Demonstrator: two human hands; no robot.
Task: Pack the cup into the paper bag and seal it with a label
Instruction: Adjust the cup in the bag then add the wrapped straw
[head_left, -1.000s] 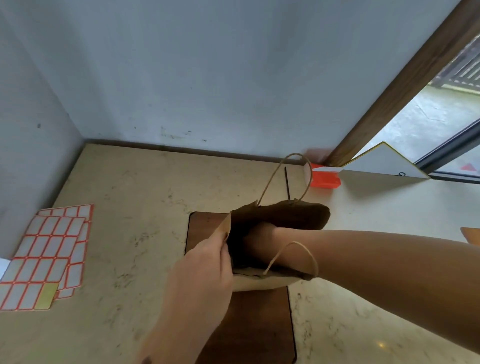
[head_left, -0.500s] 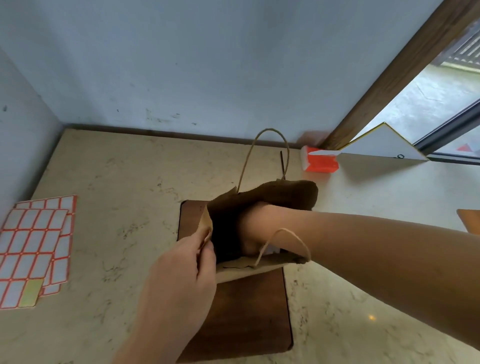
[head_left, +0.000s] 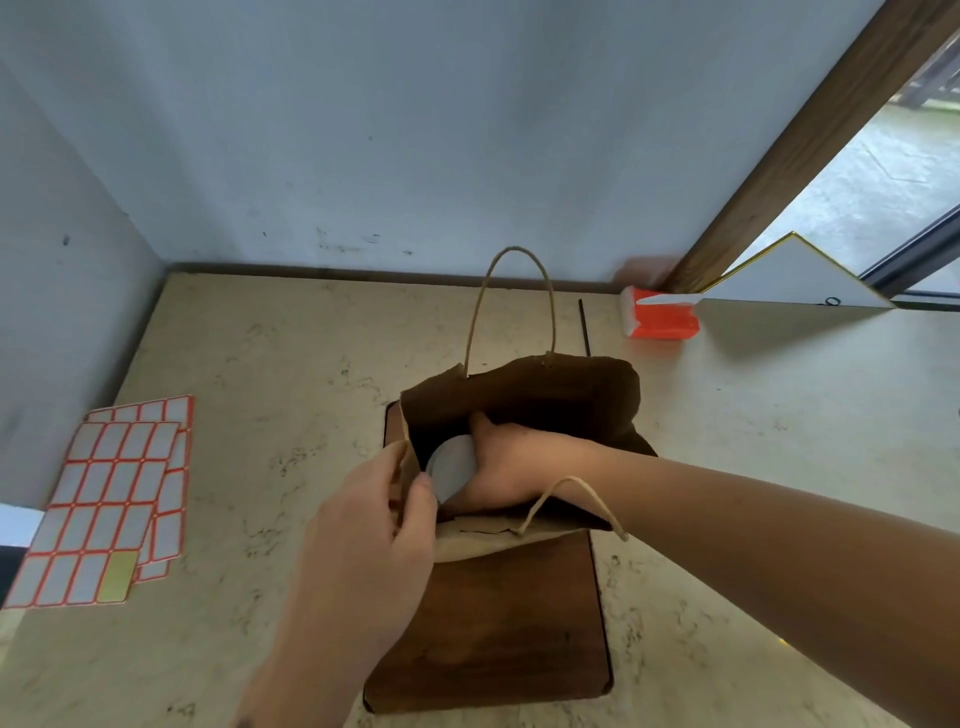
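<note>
My left hand pinches the thin, floppy paper bag's rim; inside it, my right hand grips the light cup around its side.

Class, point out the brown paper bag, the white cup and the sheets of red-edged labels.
brown paper bag (head_left: 561, 395): head view, inner far wall.
white cup (head_left: 451, 467): head view, lid.
sheets of red-edged labels (head_left: 106, 499): head view, top sheet's middle.

Paper bag upright on board at mid-table, cup inside it. Label sheets well to the left. Small packet far right, by the wall.
</note>
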